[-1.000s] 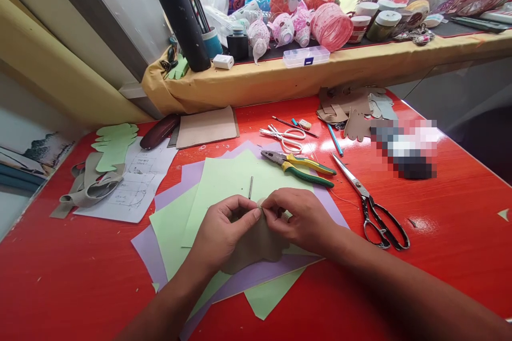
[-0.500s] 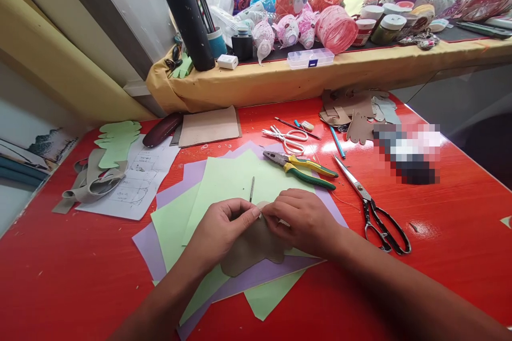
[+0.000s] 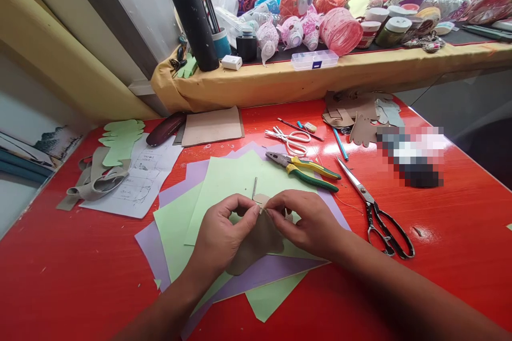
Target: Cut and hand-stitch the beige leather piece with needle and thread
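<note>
A brown-grey piece of leather with a curved outline is held over stacked green and purple paper sheets. My left hand pinches its upper edge between thumb and forefinger. Close beside it, the thumb and fingertips of my right hand are pressed together at the same edge, on something small and pale that I cannot make out. Just beyond my fingertips, a slim metal rod lies on the green sheet. Pliers with yellow and green handles rest on the paper behind my right hand.
Large black-handled scissors lie to the right on the red table. White-handled scissors lie farther back. A drawn paper pattern and grey strips are at left. Leather scraps sit back right, below a crowded windowsill.
My right hand's fingers have opened out a little from a more curled pose, still pinching near the left fingertips. The leather has tilted slightly. The whole view has shifted a little.
</note>
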The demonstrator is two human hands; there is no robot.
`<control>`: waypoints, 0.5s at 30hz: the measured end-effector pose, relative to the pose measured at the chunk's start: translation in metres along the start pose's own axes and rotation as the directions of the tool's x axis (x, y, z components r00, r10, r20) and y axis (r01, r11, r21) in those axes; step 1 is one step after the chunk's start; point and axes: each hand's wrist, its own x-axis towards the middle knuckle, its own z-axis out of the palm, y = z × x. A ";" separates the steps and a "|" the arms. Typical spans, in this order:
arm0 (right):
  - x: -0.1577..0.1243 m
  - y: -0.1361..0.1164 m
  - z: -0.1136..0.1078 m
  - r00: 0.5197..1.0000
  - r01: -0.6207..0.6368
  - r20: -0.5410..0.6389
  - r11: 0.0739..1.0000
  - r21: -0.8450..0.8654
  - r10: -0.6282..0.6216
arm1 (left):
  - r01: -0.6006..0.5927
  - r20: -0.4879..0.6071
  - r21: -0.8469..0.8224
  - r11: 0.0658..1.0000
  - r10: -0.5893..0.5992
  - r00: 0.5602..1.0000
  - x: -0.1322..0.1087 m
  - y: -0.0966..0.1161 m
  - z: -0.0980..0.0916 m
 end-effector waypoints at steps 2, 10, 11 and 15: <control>0.000 -0.001 0.000 1.000 -0.018 0.008 1.000 0.011 0.018 | -0.043 -0.022 0.041 0.998 0.044 0.999 -0.001 0.001 0.001; 0.000 -0.001 0.001 0.997 -0.075 0.030 0.997 0.001 0.075 | -0.268 -0.043 0.198 0.943 0.281 0.959 -0.003 0.001 0.004; 0.000 -0.001 0.001 0.996 -0.078 0.032 0.997 -0.002 0.078 | -0.301 -0.044 0.222 0.928 0.318 0.947 -0.003 0.000 0.005; -0.001 -0.002 0.001 0.996 -0.078 0.030 0.997 -0.010 0.078 | -0.409 -0.043 0.323 0.853 0.445 0.894 -0.003 -0.005 0.005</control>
